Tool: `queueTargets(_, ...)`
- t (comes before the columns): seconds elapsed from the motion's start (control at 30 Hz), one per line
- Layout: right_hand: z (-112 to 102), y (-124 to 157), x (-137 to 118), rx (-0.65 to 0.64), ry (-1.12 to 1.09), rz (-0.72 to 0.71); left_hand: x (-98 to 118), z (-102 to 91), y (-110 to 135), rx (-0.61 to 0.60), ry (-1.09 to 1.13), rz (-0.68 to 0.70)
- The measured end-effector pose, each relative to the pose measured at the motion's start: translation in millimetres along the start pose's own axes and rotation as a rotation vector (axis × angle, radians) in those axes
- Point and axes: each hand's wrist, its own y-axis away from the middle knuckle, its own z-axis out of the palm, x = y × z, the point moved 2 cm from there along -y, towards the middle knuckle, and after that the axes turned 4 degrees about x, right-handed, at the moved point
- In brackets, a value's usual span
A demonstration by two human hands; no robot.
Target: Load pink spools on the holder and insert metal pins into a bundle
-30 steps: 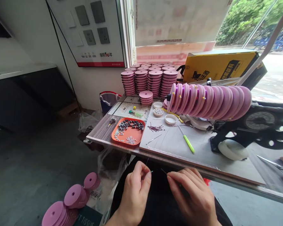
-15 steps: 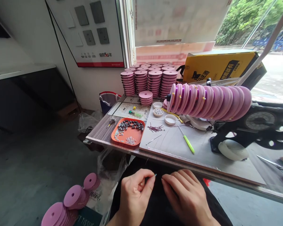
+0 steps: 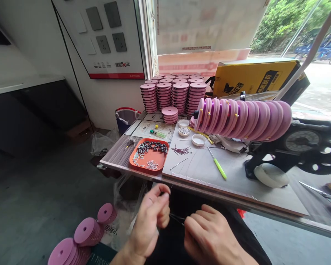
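Observation:
Both hands are over my dark-clothed lap, just in front of the table edge. My left hand is closed in a pinch, thumb against the bent forefinger. My right hand is curled into a fist, knuckles up, its fingertips hidden. Strands of thin line run across the gap between the two hands. A short piece of line also shows above the left fingertips. Nearest on the table is an orange tray with dark cylinders, pale blue pieces and small silvery parts.
On a grey board lie a green-handled pointed tool, dark red pins and small white dishes. A black winding device carries pink spools. More stacked spools stand behind; scissors lie right.
My left hand has moved left and slightly up, rotating, and the small blue tip at its fingers no longer shows. My right hand has shifted down and left, curling tighter. Line now shows between them.

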Motion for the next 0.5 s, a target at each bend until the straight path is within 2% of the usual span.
queueTargets(0.1, -10, -3, 4, -0.041, 0.019, -0.026, 11, -2.6, -4, 0.035, -0.054, 0.057)
queueTargets(0.23, -17, -4, 11, -0.067, -0.023, 0.099, 15, -1.9, -5, 0.005, -0.087, 0.061)
queueTargets(0.33, -8, -1, 9, -0.071, -0.045, 0.154, 12, 2.0, -3, -0.003, -0.076, 0.072)
queueTargets(0.5, 5, -2, 1, -0.077, -0.083, 0.089, 8, 8.5, 3, -0.032, -0.078, 0.066)
